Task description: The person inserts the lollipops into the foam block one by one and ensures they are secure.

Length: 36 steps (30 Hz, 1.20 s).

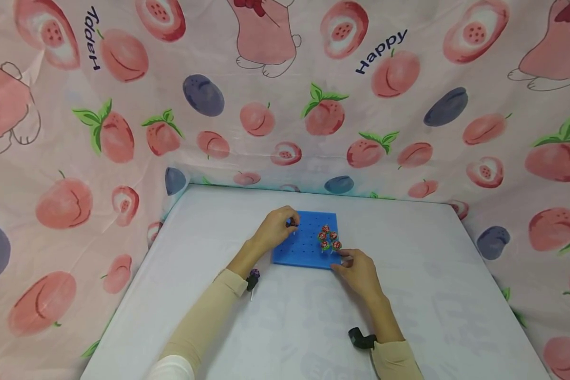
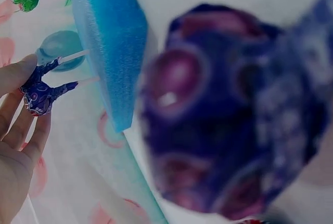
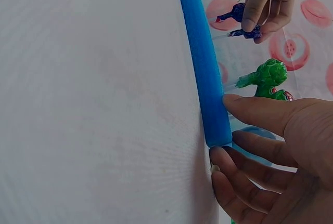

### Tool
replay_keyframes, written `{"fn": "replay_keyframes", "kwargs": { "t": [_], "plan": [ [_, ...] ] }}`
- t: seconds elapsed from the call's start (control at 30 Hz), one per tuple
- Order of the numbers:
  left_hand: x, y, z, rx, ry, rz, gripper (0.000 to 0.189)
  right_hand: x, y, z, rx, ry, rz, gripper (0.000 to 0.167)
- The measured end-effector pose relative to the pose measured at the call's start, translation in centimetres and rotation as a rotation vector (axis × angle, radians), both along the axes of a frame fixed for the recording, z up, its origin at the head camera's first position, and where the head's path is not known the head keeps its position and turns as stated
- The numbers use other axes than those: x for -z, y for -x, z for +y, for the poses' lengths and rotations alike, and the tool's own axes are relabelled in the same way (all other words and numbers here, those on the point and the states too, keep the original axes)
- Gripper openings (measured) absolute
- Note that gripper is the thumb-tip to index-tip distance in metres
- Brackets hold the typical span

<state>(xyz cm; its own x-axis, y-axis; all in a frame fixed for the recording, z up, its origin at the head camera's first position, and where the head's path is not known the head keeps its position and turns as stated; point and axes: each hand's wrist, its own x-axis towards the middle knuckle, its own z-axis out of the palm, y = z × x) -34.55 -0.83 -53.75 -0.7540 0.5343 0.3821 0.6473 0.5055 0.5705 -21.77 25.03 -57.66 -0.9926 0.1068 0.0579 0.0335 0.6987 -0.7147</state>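
Note:
My left hand (image 1: 276, 228) pinches a purple-wrapped lollipop (image 2: 39, 99) between thumb and fingers at the left part of a blue foam board (image 1: 304, 256) with rows of holes. A second purple lollipop (image 3: 238, 12) sits right beside it, and both sticks point at the board. My right hand (image 1: 358, 270) holds the board's near right corner, thumb on one side and fingers at the other. Several lollipops in red and green wrappers (image 1: 326, 229) stand upright in the board near that hand. Another purple lollipop (image 2: 229, 109) looms large and blurred close to the left wrist camera.
The board lies on a white-covered table (image 1: 275, 327). A fruit-printed cloth (image 1: 285, 105) hangs behind and at the sides. A black wrist device (image 1: 361, 338) sits at the right sleeve.

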Motion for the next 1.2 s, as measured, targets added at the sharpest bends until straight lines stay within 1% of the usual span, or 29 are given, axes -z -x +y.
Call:
{"fn": "replay_keyframes", "kwargs": {
  "t": [0.17, 0.47, 0.57, 0.87, 1.03, 1.2],
  "plan": [
    [0.13, -0.05, -0.07, -0.014, 0.032, -0.013, 0.011, 0.06, -0.02, -0.03, 0.000, 0.005, 0.000, 0.047],
    [0.49, 0.16, 0.04, 0.016, 0.047, -0.017, 0.012, 0.10, 0.02, -0.04, -0.003, 0.006, -0.001, 0.047],
    [0.60, 0.19, 0.03, 0.013, 0.054, -0.022, 0.011, 0.09, -0.01, 0.00, -0.005, 0.004, 0.000, 0.047],
    [0.68, 0.14, 0.03, 0.002, 0.068, 0.002, 0.014, 0.03, -0.06, 0.02, -0.007, 0.001, -0.003, 0.047],
    [0.65, -0.01, 0.07, 0.013, 0.073, 0.011, 0.012, 0.00, -0.09, -0.03, -0.007, 0.001, -0.005, 0.047],
    [0.46, -0.06, 0.17, 0.040, 0.111, 0.001, 0.010, -0.10, -0.18, 0.09, -0.011, -0.004, -0.002, 0.047]
  ]
}}
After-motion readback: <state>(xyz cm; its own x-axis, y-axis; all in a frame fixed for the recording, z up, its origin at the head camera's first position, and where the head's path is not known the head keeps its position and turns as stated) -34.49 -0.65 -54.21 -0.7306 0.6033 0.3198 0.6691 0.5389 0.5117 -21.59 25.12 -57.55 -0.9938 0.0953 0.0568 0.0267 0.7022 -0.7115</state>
